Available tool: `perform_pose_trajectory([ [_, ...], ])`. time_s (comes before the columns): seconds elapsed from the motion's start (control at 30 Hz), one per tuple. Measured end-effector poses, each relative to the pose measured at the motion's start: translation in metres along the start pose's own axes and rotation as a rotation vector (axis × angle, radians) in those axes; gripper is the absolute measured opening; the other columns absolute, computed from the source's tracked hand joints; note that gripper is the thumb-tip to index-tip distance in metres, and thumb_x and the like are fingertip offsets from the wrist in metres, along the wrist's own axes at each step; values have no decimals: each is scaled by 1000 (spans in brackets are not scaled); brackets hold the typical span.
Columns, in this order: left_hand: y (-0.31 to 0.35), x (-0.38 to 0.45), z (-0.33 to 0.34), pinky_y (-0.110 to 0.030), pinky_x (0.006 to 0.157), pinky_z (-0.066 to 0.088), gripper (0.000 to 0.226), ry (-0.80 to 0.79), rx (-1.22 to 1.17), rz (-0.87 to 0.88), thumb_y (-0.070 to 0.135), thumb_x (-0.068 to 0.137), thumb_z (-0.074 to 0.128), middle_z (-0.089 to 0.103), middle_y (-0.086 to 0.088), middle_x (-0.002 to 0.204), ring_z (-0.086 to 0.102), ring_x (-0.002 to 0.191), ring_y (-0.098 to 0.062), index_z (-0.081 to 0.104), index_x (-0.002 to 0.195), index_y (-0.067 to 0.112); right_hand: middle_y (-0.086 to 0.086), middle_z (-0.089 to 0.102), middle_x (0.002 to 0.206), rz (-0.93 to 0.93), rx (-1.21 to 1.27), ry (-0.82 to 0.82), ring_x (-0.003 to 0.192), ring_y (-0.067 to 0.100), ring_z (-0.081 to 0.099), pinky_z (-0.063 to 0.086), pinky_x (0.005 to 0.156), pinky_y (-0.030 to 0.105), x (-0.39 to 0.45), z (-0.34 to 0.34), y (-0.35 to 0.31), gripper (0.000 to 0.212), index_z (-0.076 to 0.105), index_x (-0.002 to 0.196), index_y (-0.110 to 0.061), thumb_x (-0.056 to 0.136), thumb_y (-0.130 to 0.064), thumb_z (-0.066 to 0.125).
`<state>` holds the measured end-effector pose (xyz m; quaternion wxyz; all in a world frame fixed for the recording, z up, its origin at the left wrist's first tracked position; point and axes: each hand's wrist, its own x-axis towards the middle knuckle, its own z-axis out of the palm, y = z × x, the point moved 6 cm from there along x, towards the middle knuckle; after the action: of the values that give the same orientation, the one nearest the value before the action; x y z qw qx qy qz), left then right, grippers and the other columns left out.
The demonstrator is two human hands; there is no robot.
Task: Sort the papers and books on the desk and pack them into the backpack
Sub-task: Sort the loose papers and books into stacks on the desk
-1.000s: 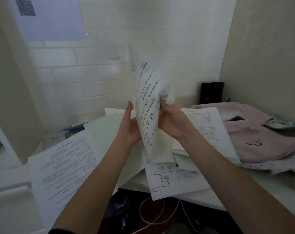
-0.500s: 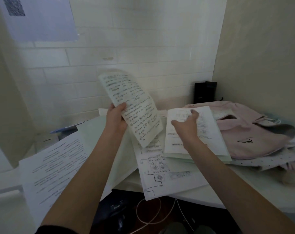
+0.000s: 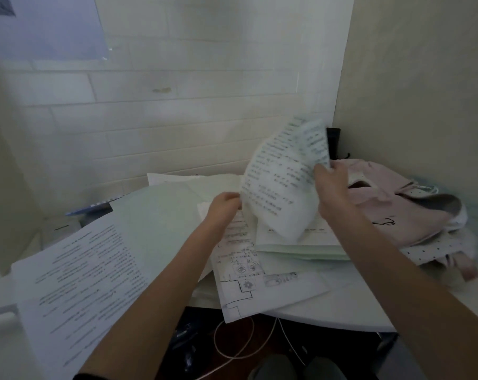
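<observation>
While the pink backpack [image 3: 402, 207] lay slumped on its side at the right end of the desk [image 3: 350, 303], almost none of the packing looked done: its dark mouth gaped toward the far right corner, and no paper or book could be seen inside it, though the depths of that opening were too shadowed to be sure. Both hands were busy with one printed sheet [image 3: 283, 182] held in the air just left of the backpack; the right hand [image 3: 331, 185] pinched its upper right part with curled fingers, and the left hand [image 3: 223, 207] gripped its lower left edge, so the page bowed between them. Directly under that sheet, touching the backpack's left flank, sat a squared stack of papers [image 3: 298, 242], which I judged to be the sorted pile so far. Further left of the backpack the rest remained loose: a diagram sheet [image 3: 248, 286] overhanging the desk's front edge, a pale green folder [image 3: 161, 215] beyond it, and a large text page [image 3: 81, 272] farthest off. Sorting therefore seemed only begun, with the loose sheets still to be gathered and everything yet to go into the bag.
</observation>
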<state>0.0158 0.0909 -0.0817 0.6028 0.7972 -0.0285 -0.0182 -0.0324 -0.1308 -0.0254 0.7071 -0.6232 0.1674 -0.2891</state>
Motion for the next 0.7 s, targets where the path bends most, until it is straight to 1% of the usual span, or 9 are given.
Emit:
perform_pose_trajectory([
  [0.1,-25,10,10,-34,94,43,56,-23,13,-107,13,87,57,50,-11,133,51,116,-26,41,140,11,10,55,122,-154,-125,225,94,19,54,39,75,22,8,-32,-19,36,37,130,-6,96,-15,44],
  [0.17,-31,18,18,-38,100,45,58,-28,-97,-139,12,85,59,48,-11,129,51,113,-25,39,139,11,8,52,119,-357,-277,265,95,18,52,37,71,15,3,-40,-40,41,31,135,-7,97,-14,45],
  [0.23,-32,24,28,-40,101,46,58,-53,-220,-176,8,84,61,48,-12,125,51,106,-23,39,138,6,7,47,121,-496,-387,226,97,13,47,38,74,17,1,-37,-55,52,29,139,-12,93,-12,54],
  [0.3,-31,26,35,-36,92,49,59,-58,-276,-187,4,83,62,50,-12,114,54,93,-20,38,137,3,8,49,119,-570,-520,124,99,16,51,41,76,26,4,-25,-61,63,32,138,-17,84,-4,63],
  [0.4,-32,28,41,-27,69,48,57,-62,-344,-178,0,86,58,52,-4,89,54,76,-15,35,139,1,18,54,112,-643,-809,-6,90,31,57,43,71,32,1,-7,-55,60,36,136,-16,83,8,51],
  [0.47,-34,28,47,-25,60,48,46,-83,-387,-201,0,85,62,55,-8,85,56,73,-17,44,128,-2,24,50,118,-678,-969,-10,88,37,56,42,70,35,-5,-4,-50,53,39,136,-11,87,7,43],
  [0.57,-33,27,57,-24,59,46,11,-126,-116,-137,11,84,66,58,-13,77,54,63,-19,58,85,4,25,32,139,-611,-1109,-3,95,36,56,46,77,39,-11,-2,-51,59,29,146,-15,91,2,42],
  [0.63,-28,27,63,-24,58,42,20,-134,73,-49,23,85,66,57,-10,74,51,60,-18,58,79,7,22,23,145,-565,-1216,11,102,32,53,48,84,40,-12,2,-56,73,13,152,-22,91,1,46],
  [0.7,-20,23,69,-23,57,43,33,-184,123,-19,39,84,67,61,-6,76,55,62,-17,63,83,7,23,25,144,-625,-1343,59,105,33,53,47,78,41,-14,11,-63,81,7,153,-23,90,1,51],
])
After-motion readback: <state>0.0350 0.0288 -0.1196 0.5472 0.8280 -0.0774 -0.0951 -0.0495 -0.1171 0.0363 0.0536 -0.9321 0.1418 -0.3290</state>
